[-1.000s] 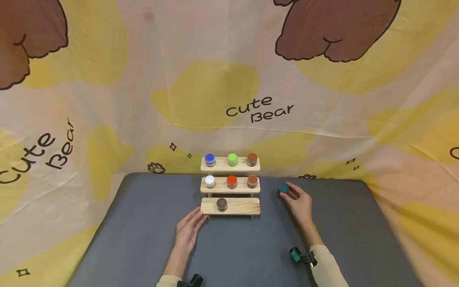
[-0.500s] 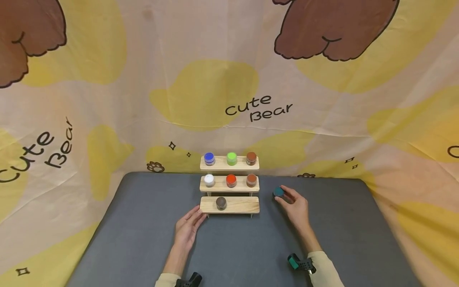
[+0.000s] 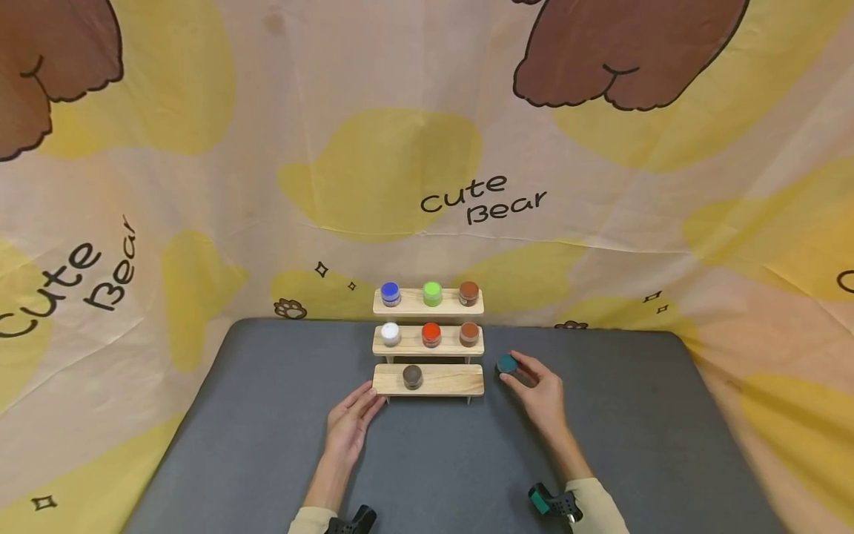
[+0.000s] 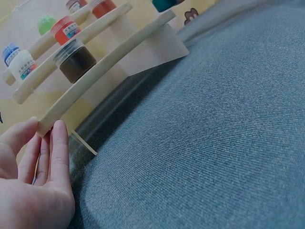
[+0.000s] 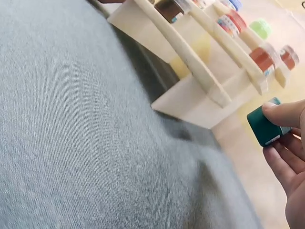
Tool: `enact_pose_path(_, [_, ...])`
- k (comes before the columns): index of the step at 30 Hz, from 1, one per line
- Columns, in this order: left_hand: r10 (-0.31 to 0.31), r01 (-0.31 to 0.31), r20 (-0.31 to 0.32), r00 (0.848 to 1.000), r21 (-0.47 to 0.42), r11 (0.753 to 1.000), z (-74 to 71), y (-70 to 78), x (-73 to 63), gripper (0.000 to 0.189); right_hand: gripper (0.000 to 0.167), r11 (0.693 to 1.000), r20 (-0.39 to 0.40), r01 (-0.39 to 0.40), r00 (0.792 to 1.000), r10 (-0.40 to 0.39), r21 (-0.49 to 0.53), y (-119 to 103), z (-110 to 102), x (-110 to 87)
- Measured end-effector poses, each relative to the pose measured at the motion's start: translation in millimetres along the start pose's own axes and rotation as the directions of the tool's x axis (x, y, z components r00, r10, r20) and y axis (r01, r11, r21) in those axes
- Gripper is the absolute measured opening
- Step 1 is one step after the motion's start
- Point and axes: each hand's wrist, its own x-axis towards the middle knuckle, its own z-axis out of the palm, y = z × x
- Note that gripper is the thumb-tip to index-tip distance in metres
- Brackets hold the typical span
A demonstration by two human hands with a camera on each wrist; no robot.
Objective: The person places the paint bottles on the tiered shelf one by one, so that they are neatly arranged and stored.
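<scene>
My right hand [image 3: 543,400] pinches a small teal paint jar [image 3: 507,364] between thumb and fingers, just right of a three-tier wooden display rack [image 3: 454,380]. In the right wrist view the teal jar [image 5: 264,125] hangs apart from the rack's end. My left hand [image 3: 347,430] grips the left end of the bottom shelf; the left wrist view shows the thumb at the board's end and fingers beneath. A dark brown paint jar [image 4: 76,62] stands on that bottom shelf, left of its middle.
The middle shelf holds a white jar [image 3: 390,334], a red jar [image 3: 431,335] and a brown jar [image 3: 469,334]. On top stand a blue jar [image 3: 390,294], a green jar [image 3: 432,294] and another brown jar [image 3: 469,294]. A patterned cloth [image 3: 373,178] hangs behind the grey table [image 3: 267,415].
My right hand has moved left and slightly toward me with the teal paint jar, closer to the rack. The left hand stays at the bottom shelf's end.
</scene>
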Motion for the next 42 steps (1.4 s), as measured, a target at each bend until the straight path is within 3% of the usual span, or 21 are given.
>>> enact_pose_path(10, [0.008,-0.008,-0.001,1.000,-0.004,1.000,-2.9,1.3,0.7,0.050,0.043,0.998,0.041,0.066,0.997,-0.066,0.014,-19,10,-5.0])
enact_pose_path(20, [0.027,-0.027,0.002,1.000,0.003,1.000,-3.7,0.8,-3.5,0.051,0.043,0.993,0.118,0.097,0.987,-0.104,0.068,-22,34,-10.8])
enact_pose_path(26, [0.023,-0.023,0.000,1.000,-0.015,1.000,-1.4,0.6,-2.0,0.051,0.044,0.990,0.157,0.089,0.982,-0.106,0.112,-14,51,-11.1])
enact_pose_path(31, [0.012,-0.012,0.003,1.000,-0.007,1.000,0.2,0.7,-1.7,0.050,0.045,0.994,0.144,0.047,0.988,-0.062,0.103,5,64,-6.3])
enact_pose_path(36, [0.019,-0.019,0.000,1.000,-0.003,1.000,1.8,0.3,-0.9,0.050,0.044,0.994,0.141,0.036,0.989,-0.051,0.107,9,70,-2.6])
enact_pose_path(42, [0.012,-0.012,0.003,1.000,-0.003,1.000,2.0,0.0,-1.1,0.049,0.045,0.999,0.135,0.042,0.990,-0.043,0.009,13,74,-4.7])
